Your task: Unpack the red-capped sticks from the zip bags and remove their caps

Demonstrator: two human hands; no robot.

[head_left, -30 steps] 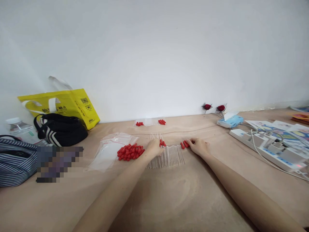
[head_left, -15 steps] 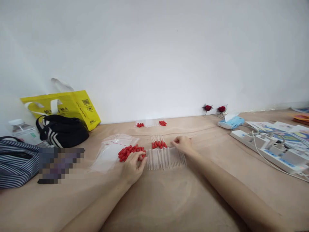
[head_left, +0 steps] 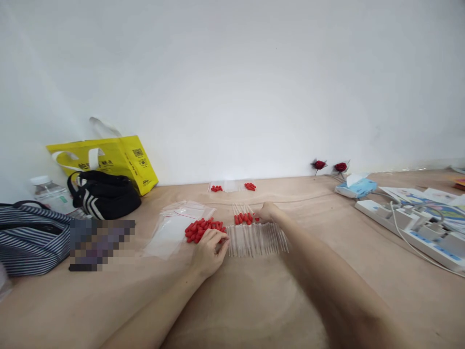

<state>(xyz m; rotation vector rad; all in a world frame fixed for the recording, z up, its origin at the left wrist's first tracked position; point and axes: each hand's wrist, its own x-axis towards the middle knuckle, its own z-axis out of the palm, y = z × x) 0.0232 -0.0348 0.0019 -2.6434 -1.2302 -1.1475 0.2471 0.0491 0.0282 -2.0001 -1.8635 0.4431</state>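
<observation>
My left hand (head_left: 212, 249) rests at the left end of a row of thin clear sticks (head_left: 250, 241), thumb and fingers pinched together; whatever lies between them is hidden. Beside and behind its fingers is a heap of small red capsule-shaped pieces (head_left: 201, 229). Above the clear row, several more red pieces (head_left: 242, 219) lie side by side on thin whitish sticks (head_left: 239, 208). At the right end of that group my right hand (head_left: 268, 213) is closed, with a bit of red showing at its fingertips. Its wrist passes over the right part of the clear row.
Flat clear zip bags (head_left: 169, 235) lie left of the heap. Near the wall is another bag (head_left: 230, 185) with red pieces at both ends. Bags, including a yellow one (head_left: 105, 155), stand left. A power strip (head_left: 417, 237), tissue pack (head_left: 356, 187) and two dark red roses (head_left: 340, 167) are right.
My right hand has moved left and inward to the rightmost red piece of the group. My left hand stays pinched by the heap. The view has shifted slightly.
</observation>
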